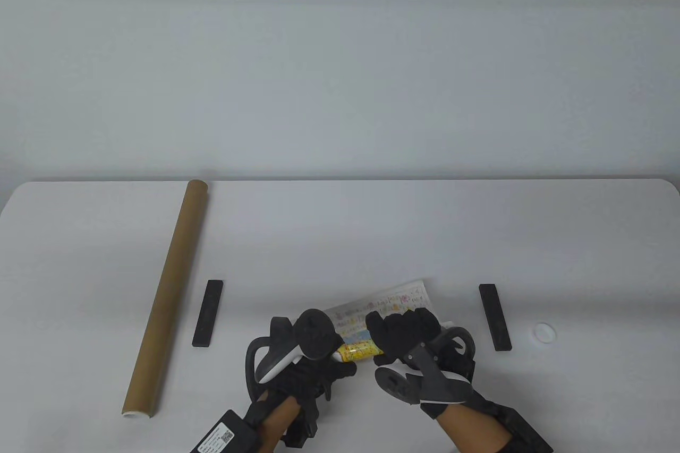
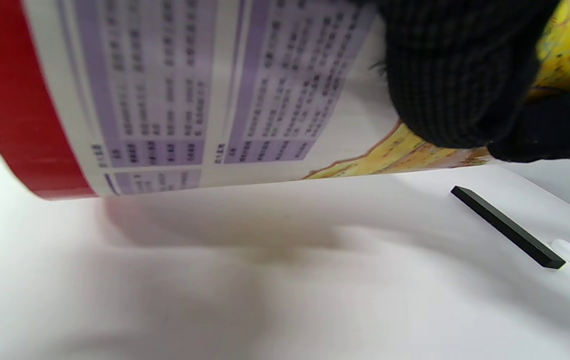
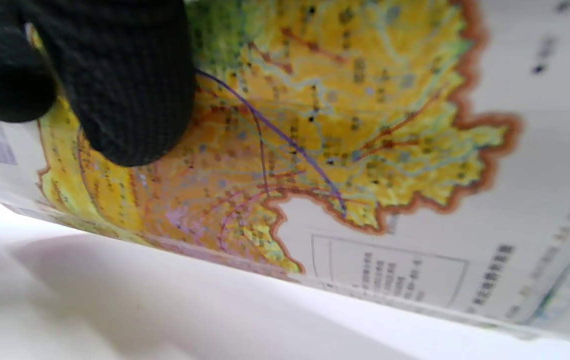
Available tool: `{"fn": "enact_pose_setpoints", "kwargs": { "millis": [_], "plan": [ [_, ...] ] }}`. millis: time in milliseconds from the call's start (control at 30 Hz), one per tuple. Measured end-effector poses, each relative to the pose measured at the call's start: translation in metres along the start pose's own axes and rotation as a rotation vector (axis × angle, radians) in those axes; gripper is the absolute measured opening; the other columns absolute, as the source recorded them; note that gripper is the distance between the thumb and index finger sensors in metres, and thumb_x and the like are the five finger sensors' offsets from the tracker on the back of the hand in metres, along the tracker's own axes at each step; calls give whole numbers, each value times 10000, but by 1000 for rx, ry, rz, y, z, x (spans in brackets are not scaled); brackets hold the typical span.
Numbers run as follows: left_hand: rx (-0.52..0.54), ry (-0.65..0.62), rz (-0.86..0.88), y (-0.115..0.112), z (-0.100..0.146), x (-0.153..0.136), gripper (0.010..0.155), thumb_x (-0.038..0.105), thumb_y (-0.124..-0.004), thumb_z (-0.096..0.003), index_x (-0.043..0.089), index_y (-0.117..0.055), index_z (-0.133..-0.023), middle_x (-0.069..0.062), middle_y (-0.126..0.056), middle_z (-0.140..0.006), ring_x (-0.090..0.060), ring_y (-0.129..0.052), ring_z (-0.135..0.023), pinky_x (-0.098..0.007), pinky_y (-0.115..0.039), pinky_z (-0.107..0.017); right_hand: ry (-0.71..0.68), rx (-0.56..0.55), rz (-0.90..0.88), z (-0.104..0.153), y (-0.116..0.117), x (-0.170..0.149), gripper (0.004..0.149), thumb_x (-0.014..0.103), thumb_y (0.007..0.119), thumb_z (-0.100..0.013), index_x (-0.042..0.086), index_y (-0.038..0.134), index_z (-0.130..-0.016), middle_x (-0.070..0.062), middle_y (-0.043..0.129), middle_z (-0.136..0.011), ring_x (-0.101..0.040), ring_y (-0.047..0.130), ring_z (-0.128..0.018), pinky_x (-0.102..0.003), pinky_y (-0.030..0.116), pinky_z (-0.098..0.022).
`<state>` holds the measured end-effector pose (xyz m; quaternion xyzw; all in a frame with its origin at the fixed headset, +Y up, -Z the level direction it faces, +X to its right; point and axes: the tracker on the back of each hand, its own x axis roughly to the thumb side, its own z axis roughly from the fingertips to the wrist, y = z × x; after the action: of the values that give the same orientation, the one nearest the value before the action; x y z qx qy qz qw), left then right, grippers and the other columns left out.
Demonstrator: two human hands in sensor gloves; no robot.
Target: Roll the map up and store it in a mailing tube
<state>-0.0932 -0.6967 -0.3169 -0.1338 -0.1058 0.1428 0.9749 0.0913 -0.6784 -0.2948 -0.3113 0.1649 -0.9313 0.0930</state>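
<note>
The map is rolled into a loose roll lying near the front edge of the table, at about six o'clock from the table's middle. Its far flap, printed with pale tables, sticks out toward one o'clock, and a yellow stretch of the roll shows between the two hands. In the left wrist view the roll shows a red border and purple tables above its shadow on the table; in the right wrist view the yellow map print fills most of the picture.

The right hand curls its fingers over the top of the roll, and gloved fingertips press on the yellow print. The left hand sits at the roll's near left end, its fingers wrapped onto the paper.

A black bar lies at nine o'clock from the hands, another black bar at three o'clock. Just beyond that one is a small white cap. The brown mailing tube lies well apart at the far left, running from seven o'clock up toward eleven o'clock, its white-rimmed end nearest the front.
</note>
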Motion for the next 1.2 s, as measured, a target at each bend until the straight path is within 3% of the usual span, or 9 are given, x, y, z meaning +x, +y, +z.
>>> {"fn": "enact_pose_setpoints", "kwargs": {
  "millis": [200,333,533,633,900,1200],
  "plan": [
    [108,-11,-142,-2,5,10,546,648,-912,-316,385,-861,-792,77,-946,-676,-175,-1009,-620,-409,-759,-661,25,49,-17,-4,6,-2,650,449,964,-409,61,838,-915,-43,932,-611,-259,994,-439,-537,820,-442],
    [238,-12,-295,-1,12,20,605,649,-902,-326,400,-799,-867,76,-916,-768,-184,-990,-698,-422,-741,-686,58,68,-77,-5,7,-8,624,448,959,-420,52,855,-892,-36,934,-586,-246,997,-414,-528,831,-424],
    [401,-46,-457,0,22,33,668,651,-915,-315,422,-736,-916,83,-870,-842,-186,-958,-768,-431,-716,-714,116,138,-299,-6,15,-26,601,432,973,-415,54,871,-872,-35,938,-569,-246,997,-401,-530,833,-412],
    [455,-50,-535,-1,23,38,640,652,-926,-297,422,-765,-873,99,-891,-756,-151,-975,-677,-407,-738,-688,116,194,-433,-6,22,-32,589,418,981,-418,53,878,-868,-34,941,-566,-241,999,-399,-519,839,-414],
    [423,-42,-507,1,22,37,512,655,-937,-285,414,-859,-729,104,-941,-584,-121,-1015,-495,-365,-806,-598,80,187,-395,-5,21,-29,608,444,961,-431,55,862,-888,-39,935,-589,-261,993,-433,-538,817,-436],
    [182,19,-264,2,8,17,492,657,-927,-305,405,-868,-724,101,-950,-568,-117,-1025,-473,-360,-822,-581,18,59,-125,0,8,-11,697,455,943,-440,72,770,-996,-119,868,-787,-397,922,-665,-647,687,-562]
  ]
}}
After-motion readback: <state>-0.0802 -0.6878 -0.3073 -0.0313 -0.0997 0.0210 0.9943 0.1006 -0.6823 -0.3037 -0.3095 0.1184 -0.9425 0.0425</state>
